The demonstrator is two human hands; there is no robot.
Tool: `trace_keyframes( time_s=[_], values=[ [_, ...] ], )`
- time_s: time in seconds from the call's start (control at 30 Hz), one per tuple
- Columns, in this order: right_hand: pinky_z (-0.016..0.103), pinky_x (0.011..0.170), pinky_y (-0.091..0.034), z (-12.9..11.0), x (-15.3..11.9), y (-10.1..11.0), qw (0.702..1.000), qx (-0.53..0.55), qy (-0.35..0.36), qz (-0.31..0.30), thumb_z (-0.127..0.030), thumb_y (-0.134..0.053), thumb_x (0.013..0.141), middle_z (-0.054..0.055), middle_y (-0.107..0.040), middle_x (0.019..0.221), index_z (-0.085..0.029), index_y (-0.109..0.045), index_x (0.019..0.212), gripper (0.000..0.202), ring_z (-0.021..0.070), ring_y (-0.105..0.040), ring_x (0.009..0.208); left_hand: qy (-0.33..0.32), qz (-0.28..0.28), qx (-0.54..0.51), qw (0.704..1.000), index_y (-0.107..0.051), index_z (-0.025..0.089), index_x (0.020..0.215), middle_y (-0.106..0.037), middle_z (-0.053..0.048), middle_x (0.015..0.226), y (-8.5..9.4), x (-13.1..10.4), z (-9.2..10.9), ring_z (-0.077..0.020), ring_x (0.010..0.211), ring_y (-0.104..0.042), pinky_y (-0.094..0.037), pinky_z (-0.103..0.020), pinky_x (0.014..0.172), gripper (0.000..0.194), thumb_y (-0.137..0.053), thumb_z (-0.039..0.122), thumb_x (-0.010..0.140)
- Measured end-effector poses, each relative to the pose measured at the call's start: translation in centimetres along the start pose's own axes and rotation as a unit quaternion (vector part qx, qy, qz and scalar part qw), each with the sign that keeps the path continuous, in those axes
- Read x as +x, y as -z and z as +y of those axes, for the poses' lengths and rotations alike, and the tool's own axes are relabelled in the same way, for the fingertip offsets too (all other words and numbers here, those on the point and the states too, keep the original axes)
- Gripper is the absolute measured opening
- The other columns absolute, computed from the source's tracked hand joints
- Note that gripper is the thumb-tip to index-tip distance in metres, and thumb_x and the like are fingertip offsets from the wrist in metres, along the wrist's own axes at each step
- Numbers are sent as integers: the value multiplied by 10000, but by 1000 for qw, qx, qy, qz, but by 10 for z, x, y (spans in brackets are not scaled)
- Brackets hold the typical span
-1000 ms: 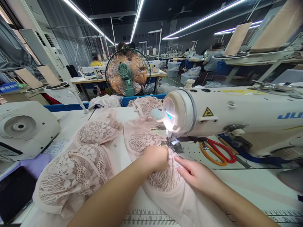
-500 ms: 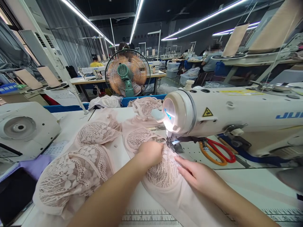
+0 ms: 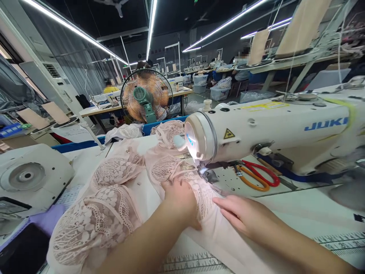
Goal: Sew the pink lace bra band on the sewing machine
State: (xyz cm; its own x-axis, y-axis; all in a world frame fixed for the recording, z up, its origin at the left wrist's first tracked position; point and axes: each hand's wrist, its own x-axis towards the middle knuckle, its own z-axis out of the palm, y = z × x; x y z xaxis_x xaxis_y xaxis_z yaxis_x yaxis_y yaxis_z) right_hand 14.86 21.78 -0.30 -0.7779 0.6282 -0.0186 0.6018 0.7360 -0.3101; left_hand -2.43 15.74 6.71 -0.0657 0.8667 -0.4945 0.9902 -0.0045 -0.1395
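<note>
A pale pink lace bra (image 3: 207, 199) lies under the needle area of a white JUKI sewing machine (image 3: 268, 127), whose lamp lights the lace. My left hand (image 3: 182, 199) rests on the bra left of the needle, fingers apart and thumb spread toward me. On the fabric's right edge, just below the presser foot, my right hand (image 3: 239, 211) lies with fingers stretched out flat. Another pink lace bra (image 3: 97, 224) is spread on the table to the left.
Scissors with orange and red handles (image 3: 258, 177) lie beneath the machine arm. A black phone (image 3: 25, 247) is at the lower left, near a second machine (image 3: 31, 175). A fan (image 3: 146, 97) stands beyond the table; people sit farther back.
My left hand has moved back toward me and its fingers have spread on the lace. The right hand stays at the fabric's edge. The camera view has tilted and shifted.
</note>
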Motion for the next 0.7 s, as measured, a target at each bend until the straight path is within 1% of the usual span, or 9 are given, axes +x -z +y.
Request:
trace_keyframes(
  time_s=[0.1,0.2,0.3,0.4,0.47,0.57,0.63,0.7],
  values=[
    [284,539,-339,1,7,-3,1000,-10,-11,11,-262,-348,880,61,-642,757,-271,-646,1072,354,229,-602,666,22,17,-5,1000,-335,134,1414,-390,-213,1406,3,5,-8,-425,1324,-240,-321,-688,948,960,-696,553,630],
    [278,515,-298,-1,15,-3,1000,-12,-22,11,-261,-351,880,59,-647,738,-272,-640,1066,344,228,-592,639,51,29,-19,998,-281,154,1436,-341,-205,1445,6,8,-14,-408,1363,-182,-303,-661,987,977,-711,504,631],
    [285,505,-253,-5,20,1,999,-16,-33,-2,-245,-348,882,71,-663,742,-248,-635,1052,333,236,-590,632,66,35,-32,997,-233,161,1450,-278,-212,1478,6,11,-18,-408,1374,-158,-294,-659,996,1004,-726,473,634],
    [298,497,-221,-10,25,6,998,-32,-53,-29,-209,-361,870,85,-679,749,-224,-594,1162,374,248,-597,633,80,38,-38,995,-179,146,1464,-182,-207,1517,6,16,-22,-403,1372,-174,-347,-630,982,1014,-709,456,657],
    [302,492,-219,-14,27,9,995,-37,-74,-48,-188,-385,853,91,-688,751,-224,-537,1267,443,257,-607,640,86,42,-46,994,-149,126,1468,-141,-193,1530,5,18,-25,-396,1356,-221,-407,-575,962,1026,-700,443,663],
    [308,485,-240,-20,31,14,991,-59,-95,-78,-162,-402,840,109,-699,770,-222,-441,1376,541,280,-633,671,84,55,-54,993,-135,107,1470,-134,-180,1535,5,21,-30,-380,1289,-354,-455,-460,948,1017,-689,397,668],
    [307,476,-263,-23,33,16,987,-79,-100,-94,-138,-445,802,118,-707,780,-213,-412,1399,602,291,-647,692,82,61,-53,993,-132,102,1470,-115,-184,1538,6,23,-33,-359,1228,-443,-462,-411,942,980,-664,347,685],
    [303,468,-281,-26,34,19,985,-87,-106,-101,-115,-485,752,122,-714,775,-209,-419,1395,653,297,-656,698,79,67,-52,993,-127,104,1471,-102,-185,1540,5,25,-36,-338,1191,-491,-470,-392,928,944,-632,302,698]
  ],
)
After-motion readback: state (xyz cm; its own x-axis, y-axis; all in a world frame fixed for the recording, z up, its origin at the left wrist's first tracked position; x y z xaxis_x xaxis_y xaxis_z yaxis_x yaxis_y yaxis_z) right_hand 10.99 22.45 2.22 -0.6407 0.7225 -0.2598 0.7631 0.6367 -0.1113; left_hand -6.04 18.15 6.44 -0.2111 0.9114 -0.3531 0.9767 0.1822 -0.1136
